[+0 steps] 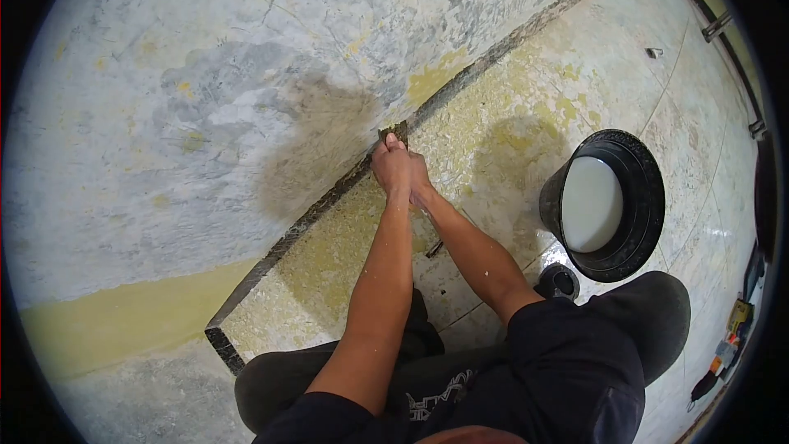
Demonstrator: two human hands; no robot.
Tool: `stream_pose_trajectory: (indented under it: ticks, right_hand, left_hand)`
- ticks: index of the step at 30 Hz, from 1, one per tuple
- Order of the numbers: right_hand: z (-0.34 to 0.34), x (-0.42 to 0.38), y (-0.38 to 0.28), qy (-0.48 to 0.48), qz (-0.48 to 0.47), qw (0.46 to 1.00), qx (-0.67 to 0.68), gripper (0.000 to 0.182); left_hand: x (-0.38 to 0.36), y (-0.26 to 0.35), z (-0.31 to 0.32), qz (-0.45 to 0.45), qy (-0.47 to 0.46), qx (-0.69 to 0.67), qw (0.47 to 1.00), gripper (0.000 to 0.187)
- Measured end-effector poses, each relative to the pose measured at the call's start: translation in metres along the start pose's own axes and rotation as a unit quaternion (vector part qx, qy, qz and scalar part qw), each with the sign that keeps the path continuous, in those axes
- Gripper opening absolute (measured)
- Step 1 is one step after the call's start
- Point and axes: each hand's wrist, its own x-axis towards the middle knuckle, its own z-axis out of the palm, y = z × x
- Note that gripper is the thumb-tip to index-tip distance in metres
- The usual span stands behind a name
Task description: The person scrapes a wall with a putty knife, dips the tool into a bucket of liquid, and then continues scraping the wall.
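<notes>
My left hand presses a small dark pad against the dark skirting strip where the patchy grey wall meets the floor. My right hand lies close behind the left one, touching it, and is mostly hidden. What its fingers grip cannot be made out. Both forearms reach forward from my crouched body, and my dark-clothed knees show at the bottom.
A black bucket holding white liquid stands on the floor to the right, near my right knee. A thin dark tool lies on the yellow-stained tiled floor under my forearms. Small items sit at the far right edge.
</notes>
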Motion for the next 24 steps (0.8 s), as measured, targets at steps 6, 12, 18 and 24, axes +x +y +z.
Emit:
stream_pose_trajectory:
  ticks: [6,12,18,24]
  right_hand:
    - [0.0,0.017,0.017,-0.071,-0.011,0.989,0.127,0.036]
    - [0.005,0.01,0.014,-0.056,-0.032,0.991,0.119,0.031]
    - [0.002,0.009,0.012,-0.028,-0.077,0.994,0.071,0.034]
    - [-0.001,0.01,0.015,0.002,-0.114,0.993,-0.017,0.031]
  left_hand:
    - [0.0,0.0,0.004,0.026,0.042,0.05,0.998,0.037]
    - [-0.001,0.004,0.001,0.049,0.016,0.066,0.996,0.038]
    - [0.003,-0.008,0.012,0.051,0.025,0.067,0.996,0.039]
    - [-0.003,0.001,0.006,0.047,0.032,0.048,0.997,0.04]
